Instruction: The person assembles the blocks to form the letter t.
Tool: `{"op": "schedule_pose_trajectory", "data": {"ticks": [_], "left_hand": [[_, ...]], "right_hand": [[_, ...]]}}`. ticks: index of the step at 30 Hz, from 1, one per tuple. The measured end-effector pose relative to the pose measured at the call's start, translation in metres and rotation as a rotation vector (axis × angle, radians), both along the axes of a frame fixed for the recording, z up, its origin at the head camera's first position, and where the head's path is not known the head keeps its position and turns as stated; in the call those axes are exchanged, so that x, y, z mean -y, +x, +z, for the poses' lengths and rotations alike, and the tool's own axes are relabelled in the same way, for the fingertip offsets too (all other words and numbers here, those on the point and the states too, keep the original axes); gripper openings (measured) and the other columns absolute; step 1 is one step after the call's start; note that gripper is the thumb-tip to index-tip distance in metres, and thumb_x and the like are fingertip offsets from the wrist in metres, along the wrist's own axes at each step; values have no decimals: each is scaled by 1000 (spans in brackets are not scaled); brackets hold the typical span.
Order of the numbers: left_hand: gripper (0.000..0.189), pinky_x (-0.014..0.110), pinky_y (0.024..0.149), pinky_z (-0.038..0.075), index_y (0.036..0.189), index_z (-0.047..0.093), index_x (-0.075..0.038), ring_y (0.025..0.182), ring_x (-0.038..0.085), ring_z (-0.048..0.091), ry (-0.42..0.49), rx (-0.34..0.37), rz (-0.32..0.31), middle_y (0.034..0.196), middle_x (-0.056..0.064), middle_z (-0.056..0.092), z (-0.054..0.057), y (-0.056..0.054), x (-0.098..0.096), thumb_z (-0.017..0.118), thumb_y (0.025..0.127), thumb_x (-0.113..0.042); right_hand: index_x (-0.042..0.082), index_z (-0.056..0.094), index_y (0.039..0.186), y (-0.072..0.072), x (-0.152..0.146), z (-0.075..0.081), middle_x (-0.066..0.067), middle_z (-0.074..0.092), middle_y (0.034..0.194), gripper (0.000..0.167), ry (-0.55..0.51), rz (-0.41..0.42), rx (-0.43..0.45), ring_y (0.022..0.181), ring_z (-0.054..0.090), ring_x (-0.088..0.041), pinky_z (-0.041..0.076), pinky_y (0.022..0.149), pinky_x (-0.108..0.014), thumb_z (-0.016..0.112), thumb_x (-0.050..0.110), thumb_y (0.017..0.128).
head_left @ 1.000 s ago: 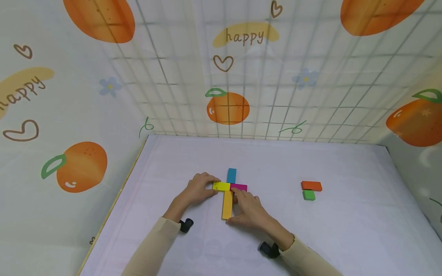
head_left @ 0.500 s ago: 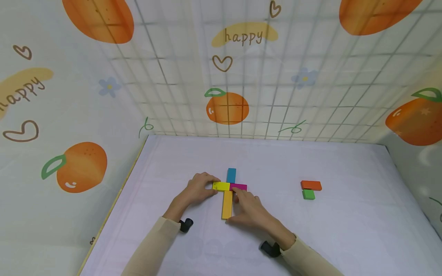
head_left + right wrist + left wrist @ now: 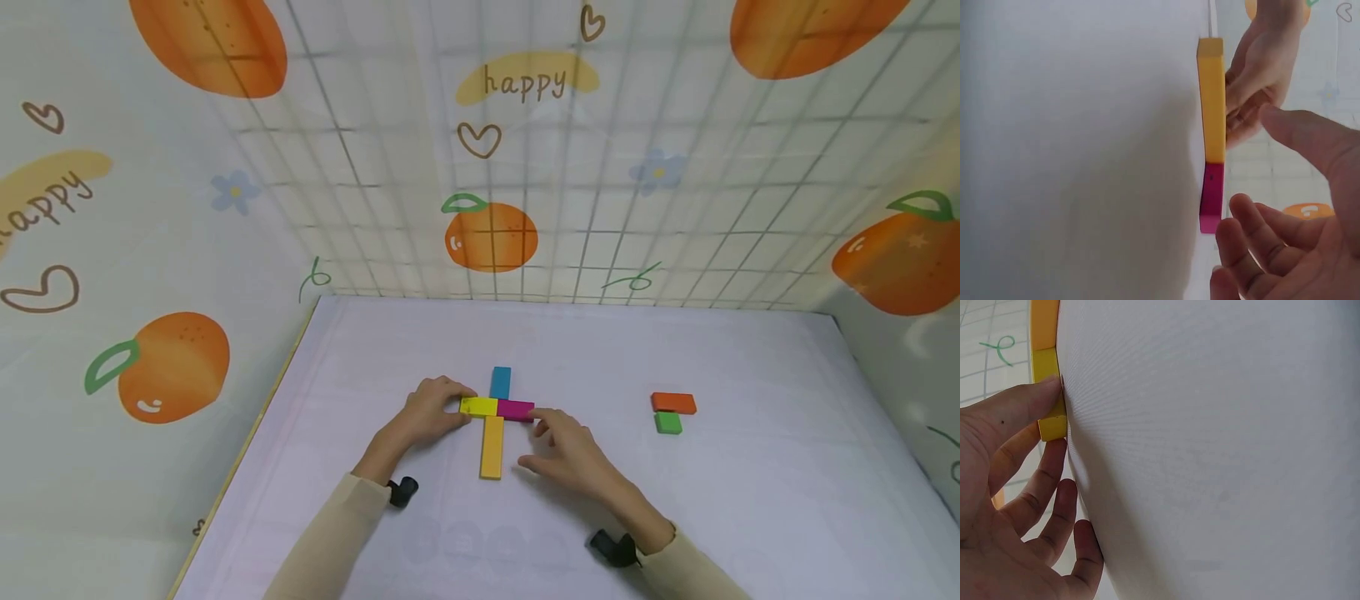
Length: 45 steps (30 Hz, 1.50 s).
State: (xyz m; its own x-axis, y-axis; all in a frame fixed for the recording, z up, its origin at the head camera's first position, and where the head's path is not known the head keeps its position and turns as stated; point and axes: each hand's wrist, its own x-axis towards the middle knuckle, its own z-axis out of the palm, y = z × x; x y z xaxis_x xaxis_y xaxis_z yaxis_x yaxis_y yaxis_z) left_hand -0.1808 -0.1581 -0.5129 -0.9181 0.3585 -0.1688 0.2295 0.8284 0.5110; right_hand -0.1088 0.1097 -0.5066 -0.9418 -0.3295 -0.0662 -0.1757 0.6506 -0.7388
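My left hand [image 3: 431,410] pinches a short yellow block [image 3: 480,407] between thumb and index finger, and the left wrist view shows this grip from the side. Butted against that block's right end lies a magenta block [image 3: 514,410]. A blue block [image 3: 500,382] points away behind the seam, and a longer amber block [image 3: 491,448] runs toward me in front, so the blocks form a cross on the tabletop. My right hand [image 3: 572,454] is right of the amber block, fingers relaxed, its index fingertip at the magenta block's right end and its thumb apart from the amber block.
Off to the right, an orange-red block [image 3: 673,403] lies against a small green block [image 3: 668,423]. White cloth [image 3: 765,467] covers the table, and printed curtains rise at its back and sides. A black wrist camera [image 3: 613,549] hangs beside each forearm.
My right hand has let go of the amber block and shifted right, with its index fingertip now at the magenta block's end. The left hand keeps its pinch, and the blocks stay in place.
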Motion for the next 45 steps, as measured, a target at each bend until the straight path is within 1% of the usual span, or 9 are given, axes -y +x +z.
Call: {"op": "schedule_pose_trajectory", "data": {"ticks": [5,11,17,26,28,34,41,45], "left_hand": [[37,49,95,40,125,71,-26,114,24,49,2,-1,-4,124,-1,62,0,0,1,77,89,-26],[37,48,93,41,125,71,-26,114,23,49,12,-10,-6,123,-2,62,0,1,1,78,88,-27],[36,47,93,40,124,71,-27,113,23,49,23,-15,-2,122,-3,62,-1,1,0,78,88,-27],[37,50,95,40,125,71,-26,116,25,49,22,0,4,123,-1,62,2,2,0,78,89,-26],[37,50,95,39,125,71,-26,116,26,49,21,1,4,124,-1,62,2,2,0,78,89,-26],[37,50,96,39,125,71,-27,116,25,49,21,5,6,124,-1,62,1,2,0,78,89,-27],[37,51,96,39,125,71,-26,117,26,49,34,-2,0,124,-1,62,1,2,1,78,89,-26],[37,52,97,39,125,71,-26,117,26,49,38,-2,-1,124,-1,62,1,1,1,78,89,-26]], "right_hand": [[9,56,135,2,-10,1,1,63,104,67,2,-42,-12,92,56,-18,49,76,-34,87,28,78],[9,58,134,5,-23,2,0,62,104,63,-8,-70,-33,91,56,-17,51,75,-34,86,27,80],[8,59,133,6,-37,-1,-1,63,105,60,-17,-105,-53,91,56,-18,51,74,-32,85,27,82],[4,61,128,10,-70,-7,-4,63,99,53,-90,-164,-123,88,56,-21,49,69,-31,84,22,83],[3,62,127,10,-77,-8,-4,64,99,52,-105,-179,-126,87,56,-21,48,68,-31,83,22,84],[3,62,126,12,-95,-11,-5,64,99,50,-102,-217,-121,85,58,-21,48,66,-29,82,23,85],[2,60,128,14,-113,-8,-6,64,101,51,-68,-259,-112,87,58,-22,47,64,-28,80,25,87],[2,59,129,15,-123,-7,-6,65,102,51,-49,-282,-101,88,59,-22,48,66,-29,78,28,89]]}}
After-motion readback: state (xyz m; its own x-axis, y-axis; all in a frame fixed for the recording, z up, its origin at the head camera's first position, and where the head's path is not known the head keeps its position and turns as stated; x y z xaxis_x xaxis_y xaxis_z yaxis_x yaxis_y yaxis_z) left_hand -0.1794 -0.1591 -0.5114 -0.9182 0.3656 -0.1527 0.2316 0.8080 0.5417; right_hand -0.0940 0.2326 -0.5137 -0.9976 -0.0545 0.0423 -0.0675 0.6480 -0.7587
